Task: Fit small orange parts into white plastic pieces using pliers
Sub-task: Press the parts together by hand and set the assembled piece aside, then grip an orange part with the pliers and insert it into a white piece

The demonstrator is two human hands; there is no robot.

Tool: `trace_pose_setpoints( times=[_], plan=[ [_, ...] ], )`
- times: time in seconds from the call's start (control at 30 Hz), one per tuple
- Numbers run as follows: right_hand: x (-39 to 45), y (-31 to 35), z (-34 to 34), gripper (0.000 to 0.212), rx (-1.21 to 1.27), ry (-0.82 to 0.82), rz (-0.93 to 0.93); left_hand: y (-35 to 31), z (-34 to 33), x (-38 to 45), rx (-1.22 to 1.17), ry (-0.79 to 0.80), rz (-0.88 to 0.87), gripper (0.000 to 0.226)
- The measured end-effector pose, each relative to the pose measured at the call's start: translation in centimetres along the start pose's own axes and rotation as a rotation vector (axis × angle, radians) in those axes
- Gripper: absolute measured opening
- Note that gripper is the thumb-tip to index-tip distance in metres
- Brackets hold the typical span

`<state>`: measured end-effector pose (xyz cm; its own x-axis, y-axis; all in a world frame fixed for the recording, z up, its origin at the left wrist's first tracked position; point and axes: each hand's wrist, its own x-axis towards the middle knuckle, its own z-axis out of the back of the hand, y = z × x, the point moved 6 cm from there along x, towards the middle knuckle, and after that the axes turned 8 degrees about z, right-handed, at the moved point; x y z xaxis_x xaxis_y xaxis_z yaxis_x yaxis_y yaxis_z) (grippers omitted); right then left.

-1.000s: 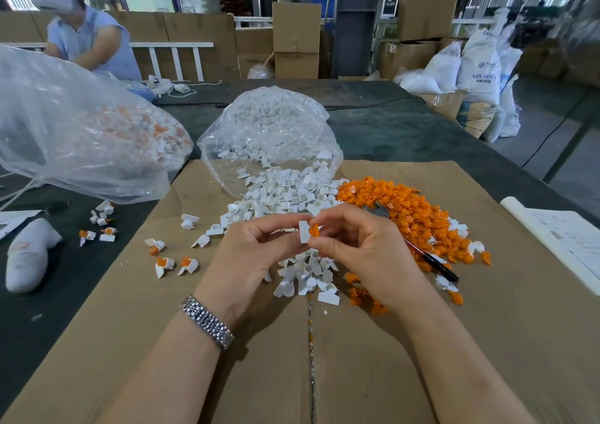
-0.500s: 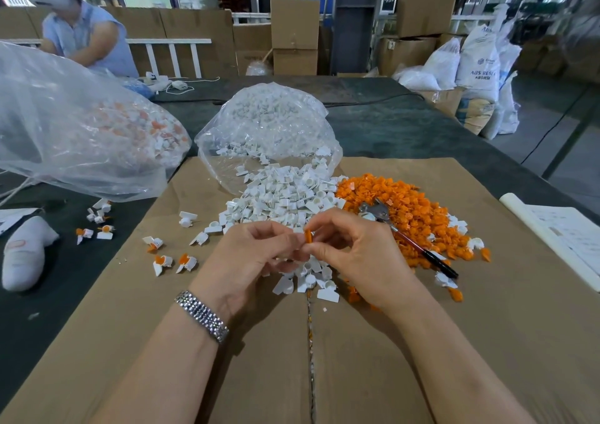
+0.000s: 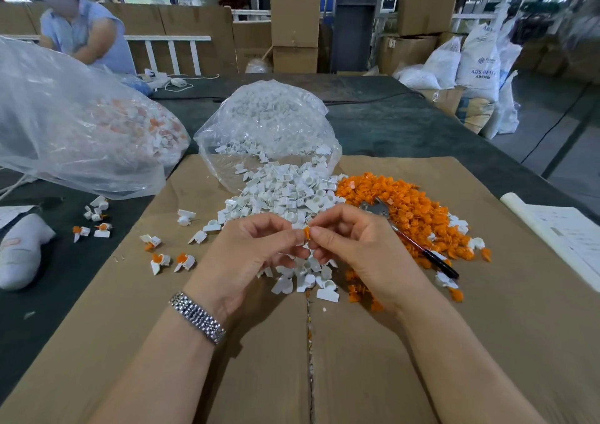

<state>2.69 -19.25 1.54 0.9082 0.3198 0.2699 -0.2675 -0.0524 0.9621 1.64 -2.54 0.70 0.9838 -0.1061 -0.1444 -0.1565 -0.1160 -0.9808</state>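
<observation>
Both hands met above the white pieces (image 3: pixel 285 196): the left hand (image 3: pixel 256 254) and right hand (image 3: pixel 354 245), fingers curled, pinched one orange part (image 3: pixel 306 232) between their fingertips. The pliers (image 3: pixel 409 238) lay untouched on the orange pile (image 3: pixel 418 215).

Hands in view: 2, left hand (image 3: pixel 250 254) and right hand (image 3: pixel 357 248). Pliers (image 3: pixel 409 235): 1. Clear bags: 2, one of white pieces (image 3: pixel 266 124), one of assembled parts (image 3: pixel 74 124). Loose heaps: 1 white heap (image 3: pixel 285 196), 1 orange heap (image 3: pixel 406 212); pieces too many to count. Wristwatch (image 3: pixel 198 318): 1.
</observation>
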Motion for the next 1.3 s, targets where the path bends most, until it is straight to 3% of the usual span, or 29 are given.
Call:
trace_pose_setpoints(
  times=[0.37,0.43,0.5,0.53,0.6,0.67,0.77,0.87,1.13,1.2,1.3],
  plan=[
    [0.0,0.3,0.2,0.004,-0.170,-0.044,0.009,0.2,0.1,0.1,0.037,-0.052,0.012,0.013],
    [-0.2,0.9,1.9,0.009,-0.449,-0.197,0.013,0.2,0.5,0.4,-0.032,-0.037,0.034,0.014],
    [-0.6,1.8,4.0,0.031,-0.978,-0.307,-0.070,0.4,0.6,0.6,-0.100,0.000,0.049,0.013],
    [-0.8,1.8,4.9,0.046,-1.195,-0.299,-0.195,0.5,0.7,0.7,-0.124,0.020,0.052,0.011],
    [-1.3,1.2,6.4,0.064,-1.352,-0.225,-0.475,0.5,0.7,0.8,-0.152,0.040,0.050,0.010],
    [-1.3,0.5,7.1,0.062,-1.289,-0.162,-0.575,0.5,0.7,0.9,-0.157,0.038,0.049,0.009],
    [-0.8,0.7,6.9,0.047,-1.241,-0.138,-0.529,0.7,0.9,1.0,-0.170,0.041,0.053,0.009],
    [-0.4,1.1,6.4,0.045,-1.296,-0.113,-0.529,0.7,1.0,1.0,-0.191,0.037,0.055,0.007],
    [0.4,3.5,6.9,0.027,-1.077,-0.268,-0.300,1.0,1.2,1.1,-0.203,0.027,0.070,0.012],
    [0.5,4.2,6.4,0.018,-0.954,-0.230,-0.281,1.1,1.2,1.1,-0.221,0.013,0.068,0.011],
    [0.2,4.7,4.4,0.010,-0.770,-0.040,-0.343,0.8,1.1,1.0,-0.254,0.024,0.064,0.023]
  ],
)
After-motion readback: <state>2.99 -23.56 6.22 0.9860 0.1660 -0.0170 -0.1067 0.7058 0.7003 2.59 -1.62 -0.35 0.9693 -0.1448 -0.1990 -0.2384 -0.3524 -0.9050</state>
